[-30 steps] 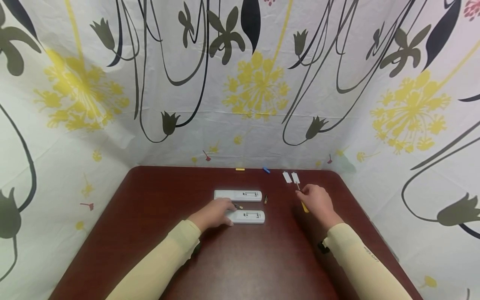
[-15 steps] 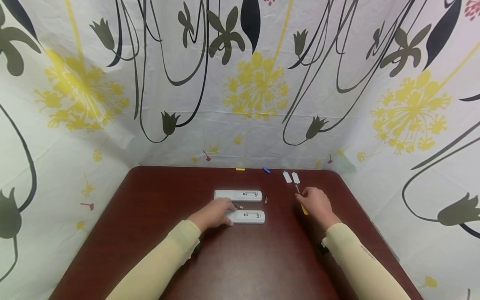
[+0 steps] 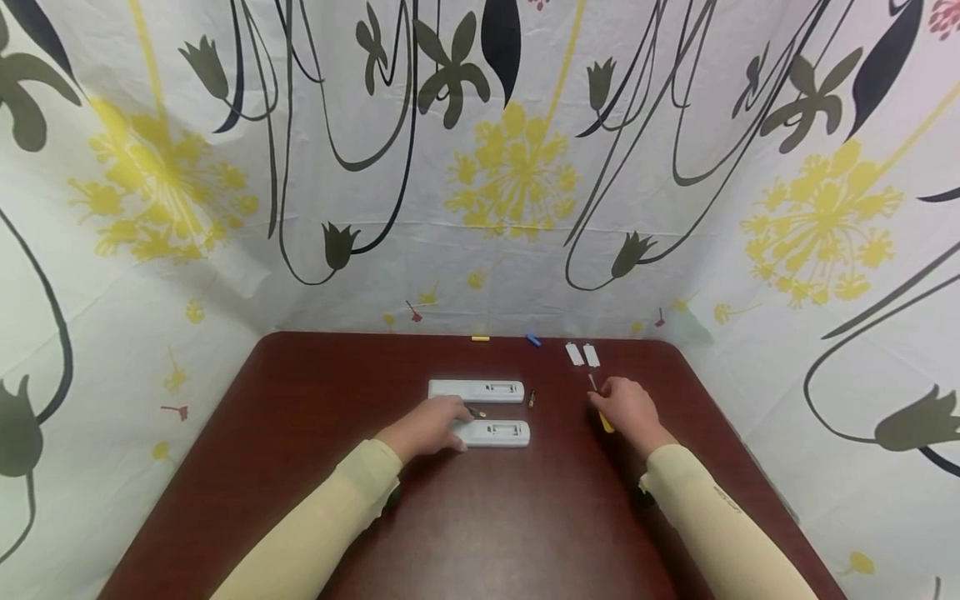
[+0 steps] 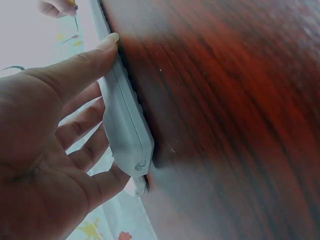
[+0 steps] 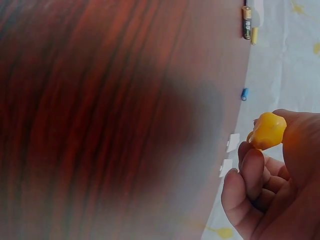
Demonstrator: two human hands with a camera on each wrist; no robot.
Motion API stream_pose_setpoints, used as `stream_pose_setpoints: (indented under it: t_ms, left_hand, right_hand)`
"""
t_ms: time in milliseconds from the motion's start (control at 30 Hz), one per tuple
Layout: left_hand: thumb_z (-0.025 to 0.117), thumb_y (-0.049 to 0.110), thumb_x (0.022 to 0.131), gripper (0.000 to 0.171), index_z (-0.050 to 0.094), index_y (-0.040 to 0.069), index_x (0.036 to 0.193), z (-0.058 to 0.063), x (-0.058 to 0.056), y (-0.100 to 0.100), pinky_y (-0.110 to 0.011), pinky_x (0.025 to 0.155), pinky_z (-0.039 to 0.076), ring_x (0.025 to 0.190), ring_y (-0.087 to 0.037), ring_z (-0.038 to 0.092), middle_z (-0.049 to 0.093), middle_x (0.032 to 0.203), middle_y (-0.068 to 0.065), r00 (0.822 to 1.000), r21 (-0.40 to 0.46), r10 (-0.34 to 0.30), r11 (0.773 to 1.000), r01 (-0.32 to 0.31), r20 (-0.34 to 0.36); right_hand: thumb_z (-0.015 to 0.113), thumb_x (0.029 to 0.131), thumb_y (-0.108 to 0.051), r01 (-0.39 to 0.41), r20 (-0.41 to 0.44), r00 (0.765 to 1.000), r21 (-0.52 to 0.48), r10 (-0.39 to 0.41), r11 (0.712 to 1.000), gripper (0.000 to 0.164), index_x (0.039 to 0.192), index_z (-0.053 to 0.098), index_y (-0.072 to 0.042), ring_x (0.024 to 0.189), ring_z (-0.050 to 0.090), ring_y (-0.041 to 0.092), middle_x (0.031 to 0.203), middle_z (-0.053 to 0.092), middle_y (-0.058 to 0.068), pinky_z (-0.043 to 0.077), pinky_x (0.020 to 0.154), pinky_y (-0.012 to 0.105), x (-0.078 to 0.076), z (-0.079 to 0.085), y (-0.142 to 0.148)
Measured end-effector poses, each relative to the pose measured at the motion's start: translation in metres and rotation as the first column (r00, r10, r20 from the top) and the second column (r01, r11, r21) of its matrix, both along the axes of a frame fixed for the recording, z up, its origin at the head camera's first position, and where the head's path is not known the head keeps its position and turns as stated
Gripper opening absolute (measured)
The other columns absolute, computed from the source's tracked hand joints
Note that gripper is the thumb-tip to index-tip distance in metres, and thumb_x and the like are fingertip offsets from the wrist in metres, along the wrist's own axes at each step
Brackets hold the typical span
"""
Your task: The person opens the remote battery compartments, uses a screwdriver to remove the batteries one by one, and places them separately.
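The near white remote control [image 3: 480, 432] lies back side up, its battery compartment uncovered. My left hand [image 3: 431, 425] grips its left part, with the thumb on the near edge and fingers along the far edge, as the left wrist view shows. A battery [image 3: 477, 412] lies just beyond that remote by my fingertips. At the right, my right hand [image 3: 630, 410] holds a screwdriver [image 5: 270, 131] by its yellow handle. Its thin metal shaft points away toward two white battery covers [image 3: 592, 356], apart from them.
A second white remote control [image 3: 461, 390] lies parallel behind the first, its compartment also uncovered. Another battery [image 3: 532, 398] lies right of it. Near the far edge of the dark red table [image 3: 480, 525] are a yellow cylinder [image 3: 480, 339] and a blue one [image 3: 533, 341]. Patterned cloth surrounds the table.
My right hand has shifted slightly left and nearer with the screwdriver, whose tip has drawn back from the right-hand cover. The left hand and both remote controls have stayed still.
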State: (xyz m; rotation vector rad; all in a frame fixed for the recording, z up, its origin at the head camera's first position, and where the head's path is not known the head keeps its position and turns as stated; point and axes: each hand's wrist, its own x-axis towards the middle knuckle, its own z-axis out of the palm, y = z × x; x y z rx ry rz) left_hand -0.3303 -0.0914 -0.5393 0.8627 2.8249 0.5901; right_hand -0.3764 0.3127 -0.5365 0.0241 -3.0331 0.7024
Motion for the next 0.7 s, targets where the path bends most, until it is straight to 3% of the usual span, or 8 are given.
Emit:
stream_pose_setpoints:
  t_ms: [267,700]
  left_hand:
    - [0.093,0.022,0.092,0.044,0.079,0.008,0.131,-0.0004,-0.0004,-0.0014,-0.046,0.118,0.048,0.133,-0.029,0.064,0.072,0.133,-0.008,1.0,0.021,-0.021,1.0,0.022,-0.009]
    - [0.093,0.022,0.092,0.044,0.079,0.008,0.131,-0.0029,-0.0005,-0.0001,-0.046,0.117,0.048,0.131,-0.03,0.064,0.072,0.131,-0.008,0.999,0.024,-0.034,0.999,0.035,-0.025]
  right_hand:
    - [0.075,0.105,-0.036,-0.016,0.056,0.998,0.011,0.015,1.0,0.047,0.068,0.063,-0.011,0.054,0.055,0.024,0.059,0.057,0.005,0.046,0.052,0.039,0.0002,-0.0049,-0.002]
    - [0.076,0.105,-0.034,-0.012,0.07,0.997,0.021,0.011,1.0,0.046,0.067,0.063,-0.01,0.053,0.054,0.025,0.06,0.057,0.007,0.045,0.054,0.039,-0.001,-0.0094,-0.0047]
